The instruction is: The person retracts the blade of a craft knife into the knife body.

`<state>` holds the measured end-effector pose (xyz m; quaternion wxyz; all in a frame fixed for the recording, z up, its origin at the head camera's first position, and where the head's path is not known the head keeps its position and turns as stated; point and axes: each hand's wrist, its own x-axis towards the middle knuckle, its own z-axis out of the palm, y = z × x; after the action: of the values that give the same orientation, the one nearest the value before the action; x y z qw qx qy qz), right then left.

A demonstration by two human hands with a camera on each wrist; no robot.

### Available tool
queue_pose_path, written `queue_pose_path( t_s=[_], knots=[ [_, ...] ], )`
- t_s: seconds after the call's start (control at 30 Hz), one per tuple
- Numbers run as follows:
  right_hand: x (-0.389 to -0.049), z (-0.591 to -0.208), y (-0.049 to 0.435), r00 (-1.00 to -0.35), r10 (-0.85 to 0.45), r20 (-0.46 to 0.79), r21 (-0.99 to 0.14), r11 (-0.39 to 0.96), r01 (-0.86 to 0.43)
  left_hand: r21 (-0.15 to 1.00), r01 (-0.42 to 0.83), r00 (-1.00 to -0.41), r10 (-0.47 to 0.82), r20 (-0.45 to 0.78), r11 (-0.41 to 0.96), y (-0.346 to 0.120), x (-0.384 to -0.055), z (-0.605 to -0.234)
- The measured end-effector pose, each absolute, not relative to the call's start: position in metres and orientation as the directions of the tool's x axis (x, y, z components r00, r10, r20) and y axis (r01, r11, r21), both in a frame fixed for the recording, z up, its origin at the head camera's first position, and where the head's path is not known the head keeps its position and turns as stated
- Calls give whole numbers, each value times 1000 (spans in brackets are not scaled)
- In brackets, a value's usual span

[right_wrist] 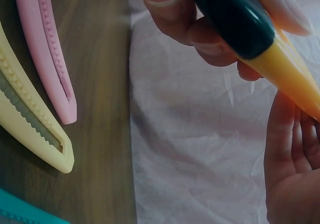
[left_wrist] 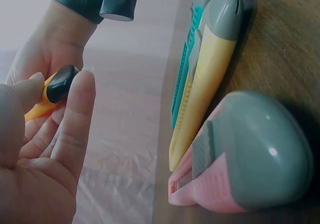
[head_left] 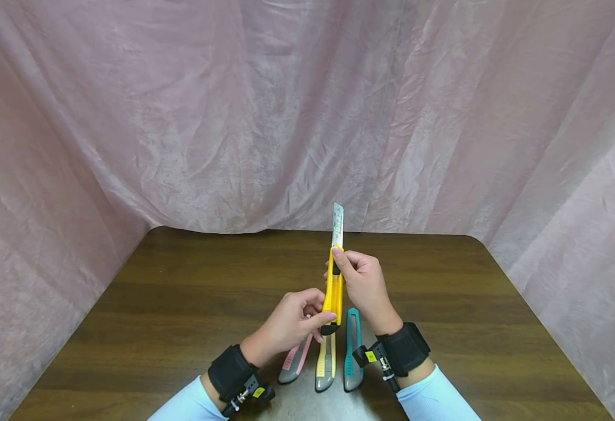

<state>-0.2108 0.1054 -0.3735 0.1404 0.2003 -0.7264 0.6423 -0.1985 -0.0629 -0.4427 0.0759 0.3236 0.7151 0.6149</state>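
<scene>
A bright yellow utility knife (head_left: pixel 331 301) is held up above the table, its long blade (head_left: pixel 337 225) extended and pointing away. My right hand (head_left: pixel 368 286) grips its front part, the thumb lying by the black slider near the blade. Down at the other end, my left hand (head_left: pixel 292 318) pinches the handle by its black end cap (left_wrist: pixel 62 83) between thumb and fingers. Below lie three more utility knives with grey ends: a pink knife (head_left: pixel 296 362), a pale yellow knife (head_left: pixel 325 371) and a teal knife (head_left: pixel 353 351).
The dark wooden table (head_left: pixel 181 304) has rounded far corners. Behind it and along both sides hangs a pink curtain (head_left: pixel 207 117). The three lying knives fan out close to the table's near side, between my forearms.
</scene>
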Motion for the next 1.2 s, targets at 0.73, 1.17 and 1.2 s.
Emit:
queue_pose_path(
  t_s=[0.73,1.17,1.2],
  knots=[
    [-208,-373,107,-876,-116,468,-875,76,-478,932,361,-786,549,283,37,-60,-196,-443],
    [-208,-375,107,-863,-135,486,-861,92,-500,939,342,-796,541,271,34,-60,-194,-443],
    [-209,-375,107,-859,-137,493,-857,92,-507,939,342,-798,539,271,35,-61,-194,-443]
  ],
)
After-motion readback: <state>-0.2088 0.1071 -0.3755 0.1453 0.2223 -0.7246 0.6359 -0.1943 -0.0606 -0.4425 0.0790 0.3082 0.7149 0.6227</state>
